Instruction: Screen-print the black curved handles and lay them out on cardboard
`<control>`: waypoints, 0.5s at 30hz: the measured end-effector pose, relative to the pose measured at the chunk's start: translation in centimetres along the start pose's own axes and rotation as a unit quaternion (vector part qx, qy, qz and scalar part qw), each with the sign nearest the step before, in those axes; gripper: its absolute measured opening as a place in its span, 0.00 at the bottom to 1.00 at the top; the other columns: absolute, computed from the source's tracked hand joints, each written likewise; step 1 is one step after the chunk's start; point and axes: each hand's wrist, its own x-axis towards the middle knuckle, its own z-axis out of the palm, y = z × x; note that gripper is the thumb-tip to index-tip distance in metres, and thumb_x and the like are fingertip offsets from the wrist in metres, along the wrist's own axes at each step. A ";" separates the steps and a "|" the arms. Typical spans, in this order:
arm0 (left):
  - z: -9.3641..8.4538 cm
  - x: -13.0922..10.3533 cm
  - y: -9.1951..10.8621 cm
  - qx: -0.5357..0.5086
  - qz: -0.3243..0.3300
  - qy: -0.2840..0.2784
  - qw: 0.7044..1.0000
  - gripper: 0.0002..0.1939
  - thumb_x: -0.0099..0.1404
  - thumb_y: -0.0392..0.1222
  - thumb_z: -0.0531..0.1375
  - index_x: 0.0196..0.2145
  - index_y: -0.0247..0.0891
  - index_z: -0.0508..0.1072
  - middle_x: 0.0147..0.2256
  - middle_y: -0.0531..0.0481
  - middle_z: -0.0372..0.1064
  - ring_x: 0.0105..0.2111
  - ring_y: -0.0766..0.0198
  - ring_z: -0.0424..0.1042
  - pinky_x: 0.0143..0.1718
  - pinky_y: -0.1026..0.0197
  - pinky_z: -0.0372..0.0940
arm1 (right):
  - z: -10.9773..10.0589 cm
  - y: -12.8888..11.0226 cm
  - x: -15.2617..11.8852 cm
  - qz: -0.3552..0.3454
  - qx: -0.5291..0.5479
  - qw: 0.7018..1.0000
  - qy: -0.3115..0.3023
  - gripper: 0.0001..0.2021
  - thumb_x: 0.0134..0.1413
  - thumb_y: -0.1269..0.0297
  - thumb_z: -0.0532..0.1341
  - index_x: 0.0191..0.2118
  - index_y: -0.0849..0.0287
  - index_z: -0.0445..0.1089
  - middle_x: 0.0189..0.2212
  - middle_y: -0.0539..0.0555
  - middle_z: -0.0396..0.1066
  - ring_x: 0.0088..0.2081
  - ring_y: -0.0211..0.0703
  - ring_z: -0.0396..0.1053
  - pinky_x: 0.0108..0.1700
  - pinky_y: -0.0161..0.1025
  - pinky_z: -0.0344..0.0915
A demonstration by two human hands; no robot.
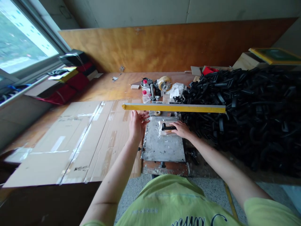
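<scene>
Evidently the step in hand, as I judged it from where I stood, was the setting or steadying of a black, elongated plastic handle (168,127) on a small, light-brown block wrapped in clear film (168,133). That block sat on the upper part of a flat, grey metal plate (162,150) on the brown wooden table (101,84). The person's right hand (182,129) reached in from the right, its fingers at the handle's right end; I could not tell whether they pinched it or merely touched it. The left hand (136,125) was raised just below the left end of a long, yellow-and-grey straight bar (174,108), its fingers loosely spread and gripping nothing that I could see; whether they brushed the bar was unclear.

To my mind the next move called for the handle to sit squarely on the block before any release, with the fingers kept clear of the bar.

The handle's long axis ran left to right across the person's front, roughly parallel with the bar. Its thicker, knobbed end pointed left, away from a large heap of black plastic parts (249,125), while its slimmer end pointed right, towards the fingers.
</scene>
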 end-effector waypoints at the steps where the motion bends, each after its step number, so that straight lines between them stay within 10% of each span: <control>1: 0.0 -0.9 -1.5 0.006 -0.045 -0.004 0.999 0.24 0.62 0.61 0.57 0.45 0.38 0.69 0.35 0.47 0.74 0.32 0.66 0.73 0.30 0.66 0.68 | 0.4 -1.5 -0.4 -0.009 -0.018 1.000 0.009 0.12 0.53 0.66 0.65 0.45 0.55 0.72 0.40 0.54 0.71 0.46 0.45 0.66 0.49 0.41 0.61; 5: -1.3 -5.3 -7.9 0.053 -0.279 -0.072 0.956 0.26 0.61 0.62 0.57 0.43 0.36 0.69 0.39 0.40 0.75 0.35 0.59 0.76 0.28 0.62 0.69 | 1.2 -7.3 -2.7 -0.091 -0.022 0.995 0.046 0.07 0.59 0.65 0.60 0.41 0.56 0.73 0.37 0.56 0.70 0.44 0.45 0.66 0.49 0.41 0.62; 8: -5.1 -6.9 -10.3 0.089 -0.296 -0.014 0.951 0.25 0.61 0.63 0.55 0.35 0.35 0.71 0.34 0.41 0.75 0.33 0.58 0.76 0.25 0.64 0.66 | 1.2 -7.5 -4.4 -0.176 0.024 0.984 0.012 0.10 0.62 0.62 0.57 0.46 0.52 0.73 0.39 0.54 0.72 0.44 0.43 0.67 0.49 0.39 0.63; 11: -12.2 -6.7 -10.1 0.203 -0.256 0.119 0.938 0.27 0.59 0.64 0.53 0.28 0.34 0.71 0.28 0.41 0.75 0.26 0.60 0.74 0.23 0.63 0.63 | 0.4 -2.1 -5.0 0.031 -0.019 0.998 0.048 0.11 0.63 0.66 0.54 0.46 0.57 0.72 0.42 0.59 0.73 0.43 0.44 0.70 0.44 0.39 0.66; 15: -21.0 -6.8 -9.1 0.384 -0.249 0.220 0.862 0.27 0.57 0.65 0.49 0.21 0.37 0.68 0.17 0.43 0.68 0.18 0.58 0.68 0.20 0.59 0.61 | -0.5 6.4 -5.3 0.290 -0.150 0.945 -0.019 0.12 0.55 0.73 0.58 0.44 0.67 0.73 0.41 0.70 0.71 0.40 0.53 0.73 0.40 0.43 0.66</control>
